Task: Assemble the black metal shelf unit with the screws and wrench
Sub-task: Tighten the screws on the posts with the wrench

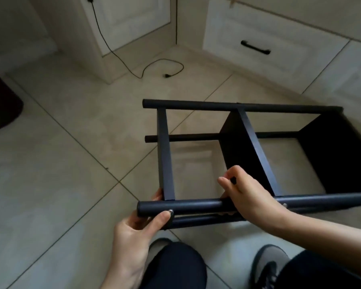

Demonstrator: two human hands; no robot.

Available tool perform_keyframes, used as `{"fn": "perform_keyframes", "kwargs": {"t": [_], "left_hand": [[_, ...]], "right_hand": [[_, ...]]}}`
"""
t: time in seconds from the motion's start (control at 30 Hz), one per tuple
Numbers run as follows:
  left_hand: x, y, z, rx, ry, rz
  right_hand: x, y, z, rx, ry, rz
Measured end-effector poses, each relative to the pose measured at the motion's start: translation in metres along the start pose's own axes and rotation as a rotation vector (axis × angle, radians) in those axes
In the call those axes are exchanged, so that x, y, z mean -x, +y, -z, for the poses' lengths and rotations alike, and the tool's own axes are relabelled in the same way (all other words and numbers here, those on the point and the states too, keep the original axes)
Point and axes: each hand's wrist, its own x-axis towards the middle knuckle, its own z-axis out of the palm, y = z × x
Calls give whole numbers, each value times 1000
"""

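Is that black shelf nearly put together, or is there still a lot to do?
Mostly built, by the look of it: the shelf unit lies on its side on the tiled floor with four posts, crossbars and two panels joined. The left hand grips the near post's end beside a silver screw; the right hand pinches something small and dark, perhaps the wrench. Tightening seems left.

One black shelf unit [248, 155], two hands [133, 232] (both on it), two shoes [269, 265], one cable [133, 65].

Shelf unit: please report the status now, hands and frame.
Left hand grips the near tube end, thumb by a screw. Right hand pinches something small and dark. Shelf unit lies on its side. Nothing in the way.
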Motion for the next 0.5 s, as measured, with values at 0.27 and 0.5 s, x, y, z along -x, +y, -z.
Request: {"fn": "perform_keyframes", "kwargs": {"t": [0.27, 0.5], "left_hand": [[-7, -13, 26, -17, -16, 45], [-6, -16, 35, -36, 6, 150]], "right_hand": [[-6, 8, -22, 63, -36, -18], [-18, 18, -40, 101, -80, -22]]}}
